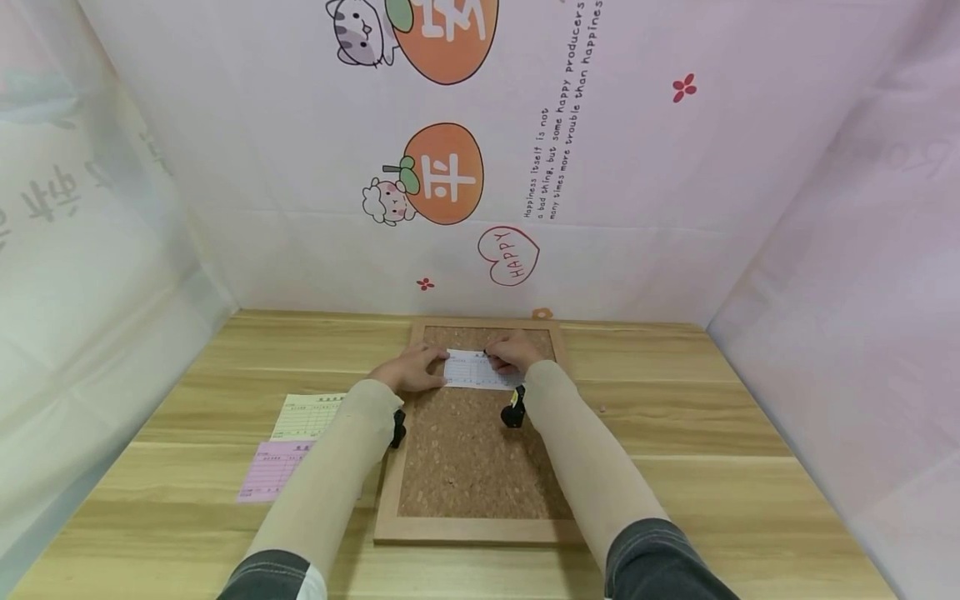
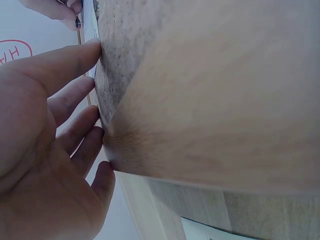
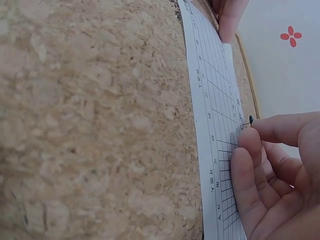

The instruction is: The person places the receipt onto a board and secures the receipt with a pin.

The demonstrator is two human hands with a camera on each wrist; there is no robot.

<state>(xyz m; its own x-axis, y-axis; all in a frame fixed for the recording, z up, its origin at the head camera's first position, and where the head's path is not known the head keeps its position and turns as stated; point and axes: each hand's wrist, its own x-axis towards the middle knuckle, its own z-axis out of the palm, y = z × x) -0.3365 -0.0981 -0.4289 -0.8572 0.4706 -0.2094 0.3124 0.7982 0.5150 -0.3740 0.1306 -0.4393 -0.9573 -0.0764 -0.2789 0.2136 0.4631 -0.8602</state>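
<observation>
Cork takes the work here: the right hand (image 3: pixel 270 175) pinches a small dark-headed pin (image 3: pixel 250 119) between thumb and forefinger at the far edge of a white printed slip (image 3: pixel 212 115), the other fingers loosely curled behind. It looks set to fix the paper to the cork board (image 1: pixel 465 467), which would explain the tip meeting the slip just where paper lies over cork.

The left hand (image 1: pixel 408 371) lies on the slip's left end with fingers (image 2: pixel 75 57) fairly straight, pressing rather than gripping; that seems meant to keep the sheet flat and square while the pin goes in. The slip (image 1: pixel 480 369) lies across the upper part of the board, between the two hands.

Both forearms reach forward in beige sleeves, wrists low over the board, each carrying a small black camera.

The wood-framed board rests flat on a pale wooden bench (image 1: pixel 712 433). To its left, well apart from the hands, lie a yellow form (image 1: pixel 303 415) and a pink form (image 1: pixel 272 471), the yellow overlapping the pink's top edge. A cartoon-printed backdrop (image 1: pixel 600 167) rises behind.
</observation>
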